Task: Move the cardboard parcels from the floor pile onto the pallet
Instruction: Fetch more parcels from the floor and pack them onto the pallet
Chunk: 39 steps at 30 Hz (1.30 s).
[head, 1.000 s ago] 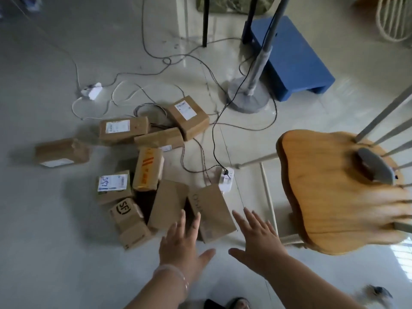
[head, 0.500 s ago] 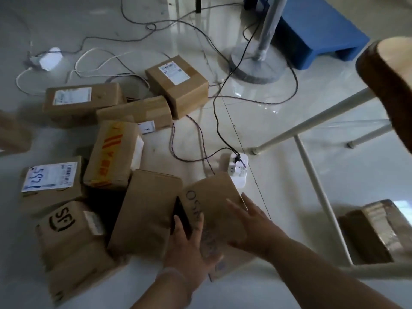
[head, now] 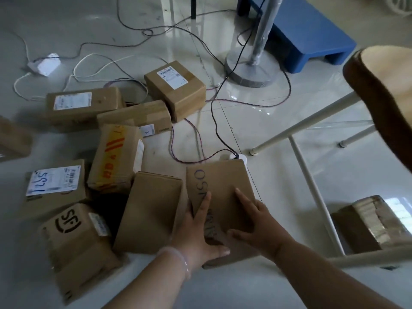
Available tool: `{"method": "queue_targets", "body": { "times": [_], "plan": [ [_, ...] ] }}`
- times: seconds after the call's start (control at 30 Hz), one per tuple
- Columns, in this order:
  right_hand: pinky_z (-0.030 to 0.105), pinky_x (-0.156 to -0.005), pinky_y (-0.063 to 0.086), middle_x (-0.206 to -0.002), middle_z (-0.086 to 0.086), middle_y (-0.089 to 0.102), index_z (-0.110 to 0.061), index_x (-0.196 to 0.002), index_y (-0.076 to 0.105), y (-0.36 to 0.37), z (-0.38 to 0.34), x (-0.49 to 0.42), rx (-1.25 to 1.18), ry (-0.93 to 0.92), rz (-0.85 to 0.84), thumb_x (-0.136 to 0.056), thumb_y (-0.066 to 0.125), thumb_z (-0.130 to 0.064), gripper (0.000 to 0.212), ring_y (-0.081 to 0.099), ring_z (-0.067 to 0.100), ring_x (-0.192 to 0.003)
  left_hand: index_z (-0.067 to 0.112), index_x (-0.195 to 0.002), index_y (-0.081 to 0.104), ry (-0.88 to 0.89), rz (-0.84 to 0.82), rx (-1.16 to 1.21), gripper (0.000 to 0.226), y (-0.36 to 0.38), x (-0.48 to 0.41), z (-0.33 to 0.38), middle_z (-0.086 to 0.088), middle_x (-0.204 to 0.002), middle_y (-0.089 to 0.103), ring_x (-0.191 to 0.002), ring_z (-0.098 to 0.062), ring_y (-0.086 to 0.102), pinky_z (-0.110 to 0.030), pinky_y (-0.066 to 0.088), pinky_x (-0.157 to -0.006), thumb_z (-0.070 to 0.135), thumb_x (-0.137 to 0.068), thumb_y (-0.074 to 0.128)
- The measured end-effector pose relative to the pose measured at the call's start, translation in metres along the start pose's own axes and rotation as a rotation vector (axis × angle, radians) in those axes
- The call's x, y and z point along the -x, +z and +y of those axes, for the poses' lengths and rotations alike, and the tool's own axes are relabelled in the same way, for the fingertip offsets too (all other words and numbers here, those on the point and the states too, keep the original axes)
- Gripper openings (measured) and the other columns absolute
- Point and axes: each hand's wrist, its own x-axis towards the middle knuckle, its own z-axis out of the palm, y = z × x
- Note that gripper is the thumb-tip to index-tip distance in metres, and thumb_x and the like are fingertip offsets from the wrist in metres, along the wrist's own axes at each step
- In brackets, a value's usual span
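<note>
A person's left hand grips the left edge of a flat lettered parcel, one finger on top and the thumb across its near end, while the right hand lies spread and flat on its top face. The parcel rests on the tiled floor at the right side of the pile of cardboard parcels, well apart from the blue pallet beyond a wooden chair.
</note>
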Motion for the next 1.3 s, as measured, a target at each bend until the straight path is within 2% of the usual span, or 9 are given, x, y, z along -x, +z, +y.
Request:
{"method": "queue_targets", "body": {
  "times": [0.17,0.4,0.67,0.77,0.9,1.03,1.1,1.2,1.3],
  "plan": [
    [0.021,-0.091,0.041,-0.134,-0.012,0.027,-0.076,-0.134,-0.008,-0.046,-0.078,0.039,-0.005,-0.031,0.077,-0.076,0.077,-0.055,0.104,0.04,0.005,-0.111,0.075,-0.126,-0.026,0.028,0.023,0.0,0.136,-0.073,0.046,0.05,-0.003,-0.158,0.002,-0.145,-0.024,0.025,-0.032,0.032,-0.114,0.049,-0.059,0.09],
    [0.029,-0.095,0.049,-0.131,-0.009,0.031,-0.082,-0.124,-0.011,-0.123,-0.22,0.116,-0.017,-0.067,0.112,-0.076,0.078,-0.053,0.105,0.047,0.014,-0.116,0.069,-0.128,-0.027,0.116,0.047,-0.028,0.133,-0.199,0.147,0.132,0.009,-0.161,-0.02,-0.151,-0.014,-0.005,-0.034,0.017,-0.121,0.049,-0.063,0.087],
    [0.024,-0.101,0.042,-0.128,-0.008,0.031,-0.082,-0.124,-0.012,-0.208,-0.415,0.214,0.025,-0.194,0.026,-0.061,0.082,-0.057,0.116,0.043,0.012,-0.118,0.063,-0.134,-0.023,0.105,0.212,-0.046,0.134,-0.36,0.31,0.219,0.013,-0.161,-0.015,-0.149,-0.006,-0.003,-0.033,0.018,-0.121,0.051,-0.059,0.087],
    [0.024,-0.093,0.043,-0.127,-0.012,0.03,-0.08,-0.129,-0.015,-0.221,-0.476,0.241,0.09,-0.281,-0.009,-0.062,0.081,-0.061,0.118,0.04,0.01,-0.112,0.058,-0.135,-0.02,0.09,0.297,0.036,0.133,-0.397,0.366,0.233,0.009,-0.161,-0.01,-0.145,0.0,0.0,-0.016,0.013,-0.116,0.043,-0.061,0.09],
    [0.032,-0.102,0.046,-0.142,-0.006,0.025,-0.078,-0.132,-0.011,-0.228,-0.546,0.275,0.15,-0.408,-0.11,-0.065,0.084,-0.055,0.118,0.04,0.022,-0.13,0.047,-0.138,-0.022,0.025,0.419,0.111,0.137,-0.432,0.443,0.238,0.006,-0.161,-0.009,-0.142,0.001,0.001,0.003,0.008,-0.1,0.034,-0.064,0.092],
    [0.045,-0.103,0.044,-0.155,-0.002,0.013,-0.078,-0.127,-0.022,-0.222,-0.621,0.315,0.309,-0.487,-0.213,-0.065,0.083,-0.057,0.124,0.031,0.033,-0.137,0.055,-0.14,-0.017,-0.009,0.522,0.218,0.133,-0.454,0.527,0.236,0.014,-0.159,-0.018,-0.142,-0.003,0.007,-0.011,0.019,-0.107,0.038,-0.064,0.091],
    [0.05,-0.101,0.045,-0.158,-0.002,0.012,-0.079,-0.125,-0.023,-0.214,-0.658,0.336,0.368,-0.512,-0.239,-0.064,0.082,-0.059,0.123,0.033,0.036,-0.138,0.053,-0.143,-0.015,-0.034,0.586,0.248,0.134,-0.464,0.567,0.232,0.015,-0.159,-0.016,-0.137,-0.001,0.01,-0.011,0.02,-0.106,0.041,-0.063,0.091],
    [0.047,-0.102,0.044,-0.159,-0.002,0.008,-0.084,-0.114,-0.025,-0.193,-0.708,0.366,0.413,-0.607,-0.272,-0.064,0.081,-0.062,0.12,0.031,0.034,-0.14,0.051,-0.143,-0.013,-0.07,0.684,0.264,0.133,-0.479,0.624,0.22,0.007,-0.161,-0.014,-0.142,-0.008,0.012,-0.023,0.022,-0.113,0.038,-0.063,0.092],
    [0.045,-0.104,0.042,-0.156,0.002,0.017,-0.083,-0.112,-0.029,-0.164,-0.755,0.386,0.447,-0.711,-0.277,-0.064,0.08,-0.065,0.121,0.036,0.031,-0.135,0.05,-0.141,-0.016,-0.104,0.753,0.248,0.133,-0.497,0.675,0.197,0.005,-0.161,-0.012,-0.141,-0.006,0.009,-0.021,0.018,-0.112,0.034,-0.065,0.092]
  ]
}}
